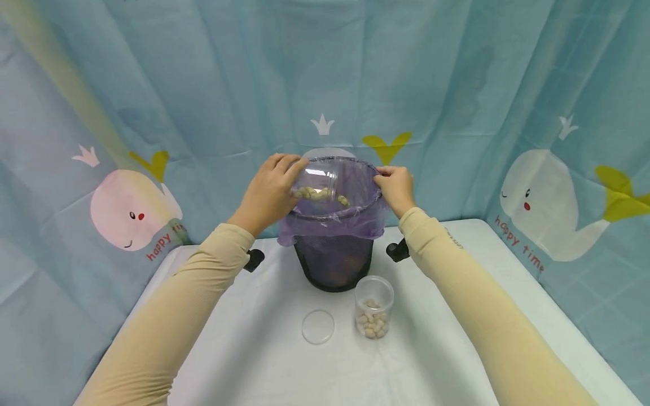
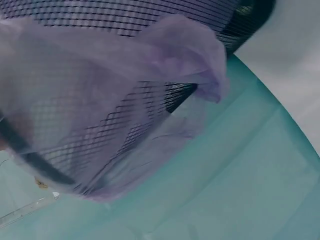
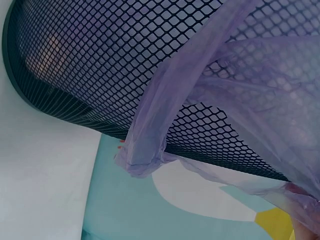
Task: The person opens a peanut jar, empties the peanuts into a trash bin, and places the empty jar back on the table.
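My left hand (image 1: 269,189) grips a clear plastic jar (image 1: 320,172) lying on its side over the opening of a black mesh wastebasket (image 1: 332,262). Peanuts (image 1: 313,193) lie along the jar's lower side, and one peanut (image 1: 343,201) is just past its mouth. A thin purple bag (image 1: 368,225) lines the basket and folds down over the rim. With thumb and fingers my right hand (image 1: 398,186) pinches the rim and bag on the right. The right wrist view shows the bag's loose edge (image 3: 155,120) against the mesh, with an orange-tan shape dimly visible inside.
A second clear jar (image 1: 374,290), partly filled with peanuts, stands on the white table in front of the basket. Left of it lies a round clear lid (image 1: 318,327). Printed blue curtains (image 1: 325,67) hang behind and at both sides.
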Tool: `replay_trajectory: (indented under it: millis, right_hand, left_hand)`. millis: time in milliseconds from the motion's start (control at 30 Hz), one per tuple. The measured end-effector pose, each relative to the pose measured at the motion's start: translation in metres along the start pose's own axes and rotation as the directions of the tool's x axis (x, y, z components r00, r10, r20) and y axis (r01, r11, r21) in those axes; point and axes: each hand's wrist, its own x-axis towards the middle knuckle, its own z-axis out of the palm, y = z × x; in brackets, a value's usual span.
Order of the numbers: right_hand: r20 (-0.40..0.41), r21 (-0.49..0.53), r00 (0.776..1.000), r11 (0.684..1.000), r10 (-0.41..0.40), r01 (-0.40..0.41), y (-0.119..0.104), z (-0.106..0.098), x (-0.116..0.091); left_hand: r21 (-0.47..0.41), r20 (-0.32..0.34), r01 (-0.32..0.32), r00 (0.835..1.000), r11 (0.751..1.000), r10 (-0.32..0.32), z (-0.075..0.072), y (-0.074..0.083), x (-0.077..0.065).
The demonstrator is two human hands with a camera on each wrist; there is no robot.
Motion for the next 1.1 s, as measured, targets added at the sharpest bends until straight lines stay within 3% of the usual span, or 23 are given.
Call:
replay_trajectory:
  millis: [133,467,533,700,867,1000,1100]
  right_hand:
    - [-0.002,-0.003,1.000,1.000,0.003,-0.003,0.001,-0.001,0.000]
    - [0.000,-0.004,1.000,1.000,0.007,-0.007,0.003,-0.001,0.000]
    - [0.001,-0.007,1.000,1.000,0.009,-0.009,0.003,-0.002,0.000]
    - [-0.002,-0.008,1.000,1.000,0.017,-0.017,0.002,-0.003,-0.001]
    - [-0.008,-0.024,1.000,1.000,0.005,-0.005,0.001,-0.005,0.001]
    - [0.005,-0.012,1.000,1.000,0.019,-0.019,0.001,-0.005,0.001]
    - [0.011,-0.013,1.000,0.999,0.029,-0.029,0.002,-0.004,0.000]
  left_hand:
    - [-0.029,-0.056,0.023,0.998,0.999,-0.024,-0.002,0.000,0.002]
    - [-0.044,-0.115,0.044,0.992,0.998,-0.049,-0.013,-0.003,0.008]
    - [-0.036,-0.106,0.040,0.993,0.999,-0.044,-0.014,-0.003,0.007]
    - [-0.027,-0.014,0.008,1.000,1.000,-0.009,-0.011,-0.001,0.003]
    - [-0.019,-0.123,-0.005,0.992,1.000,0.003,-0.013,-0.002,0.010]
    - [0.007,-0.104,-0.035,0.994,0.999,0.036,-0.010,0.001,0.013]
    - [-0.014,-0.102,-0.019,0.995,1.000,0.017,-0.008,0.002,0.012]
